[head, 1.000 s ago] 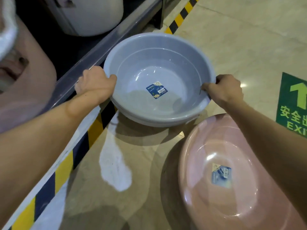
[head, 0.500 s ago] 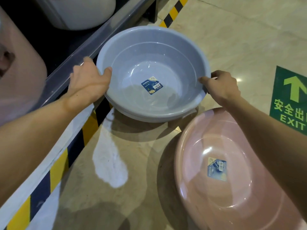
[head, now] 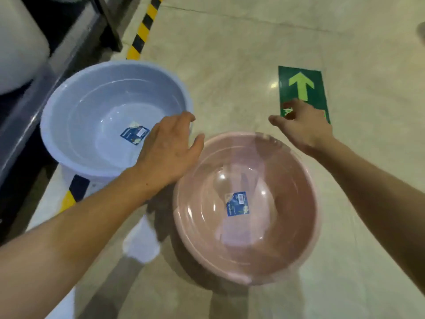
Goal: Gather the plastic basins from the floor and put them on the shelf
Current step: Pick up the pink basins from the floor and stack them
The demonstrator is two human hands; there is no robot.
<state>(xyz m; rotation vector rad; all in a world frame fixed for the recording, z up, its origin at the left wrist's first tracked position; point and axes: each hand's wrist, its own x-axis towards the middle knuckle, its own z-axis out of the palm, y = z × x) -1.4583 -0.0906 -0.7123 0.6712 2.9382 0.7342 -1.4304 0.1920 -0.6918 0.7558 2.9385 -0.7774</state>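
Blue basin point(head: 110, 116) has been released at the shelf edge point(head: 27, 125); left hand point(head: 165, 153) and right hand point(head: 303, 127), both open and empty, are now spread over the pink basin point(head: 248, 208), presumably gathered next.

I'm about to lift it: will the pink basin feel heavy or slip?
The pink basin is empty, thin glossy plastic, so probably light, slightly flexible. Its smooth sheen suggests slipperiness; the rolled rim should give the left hand and right hand purchase.

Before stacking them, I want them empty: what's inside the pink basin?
Only a blue label stuck to the bottom of the pink basin; nothing else shows inside. The floor under it is hidden.
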